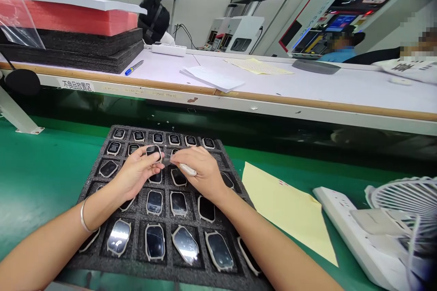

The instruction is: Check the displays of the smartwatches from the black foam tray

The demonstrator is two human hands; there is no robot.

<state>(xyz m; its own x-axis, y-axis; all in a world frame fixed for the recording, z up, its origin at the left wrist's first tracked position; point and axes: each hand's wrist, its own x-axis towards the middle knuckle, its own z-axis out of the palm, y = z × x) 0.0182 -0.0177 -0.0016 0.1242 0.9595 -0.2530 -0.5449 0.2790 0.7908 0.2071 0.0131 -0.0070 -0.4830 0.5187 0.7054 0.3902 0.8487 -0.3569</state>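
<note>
The left grip (136, 173) is narrow, with thumb and fingers pinching a dark, pale-framed panel (153, 151) raised just above the tray. The right grip (200, 173) is also narrow, with its fingertips (177, 156) right beside that panel. A small clear film (167, 160) shows at those fingertips, and a white stick (188, 169) lies under them. The exact hold on these two is hard to tell.

Beneath both grips lies a black foam tray (102, 262) set with rows of pockets. Nearly every pocket in view carries a panel (154, 202), and those under the hands are partly hidden. Small dark panels fill the row beyond the grips, and larger glossy ones lie nearer the wrists. Nothing visible separates handled panels from untouched ones, so what is done and what is left cannot be told.

A metal bangle (83, 216) circles the wrist behind the left grip. To the right of the right grip lie yellow paper (287, 211), then a white power strip (344, 232) and a white fan (406, 200), all on the green table (37, 182). Well beyond the grips, a second table (153, 70) carries foam stacks (82, 41), a pen (134, 67) and papers (211, 78).
</note>
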